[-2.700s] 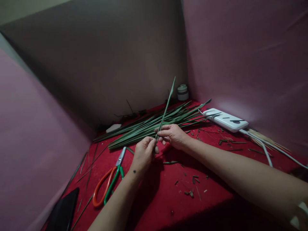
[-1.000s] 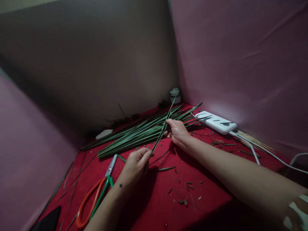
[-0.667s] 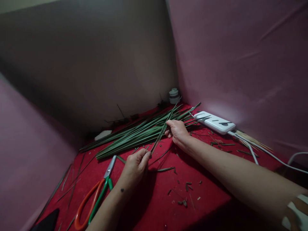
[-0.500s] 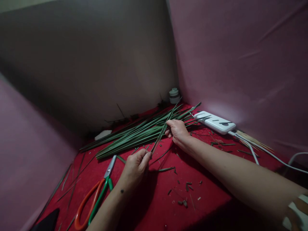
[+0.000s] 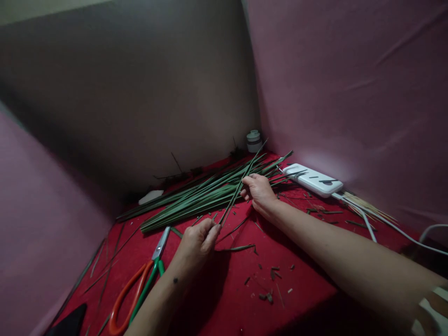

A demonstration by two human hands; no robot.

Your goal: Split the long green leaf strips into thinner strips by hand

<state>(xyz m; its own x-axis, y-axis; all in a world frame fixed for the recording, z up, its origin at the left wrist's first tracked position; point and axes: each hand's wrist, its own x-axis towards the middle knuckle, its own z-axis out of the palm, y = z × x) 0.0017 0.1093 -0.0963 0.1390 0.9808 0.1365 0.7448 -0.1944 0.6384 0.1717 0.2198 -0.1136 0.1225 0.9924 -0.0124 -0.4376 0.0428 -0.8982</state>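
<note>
Between my hands stretches a thin green leaf strip (image 5: 231, 201), slanting up and away to the right. My left hand (image 5: 201, 234) pinches its near end between thumb and fingers. Farther along, my right hand (image 5: 257, 189) is closed around the strip, whose far tip sticks out beyond the fingers. Behind both hands lies a loose pile of long green leaf strips (image 5: 185, 205), partly covered by my right hand. Scissors (image 5: 157, 252) with one orange and one green handle rest left of my left hand, partly hidden by my forearm.
A white power bank (image 5: 313, 179) with a white cable (image 5: 388, 227) lies at the right, dark scraps on top. Pale thin sticks (image 5: 371, 207) lie beside it. A small white jar (image 5: 254, 141) stands in the back corner. Leaf clippings (image 5: 269, 297) litter the red cloth (image 5: 297, 298).
Both hands keep almost the same place and the same hold on the leaf strip. The whole view has shifted very slightly.
</note>
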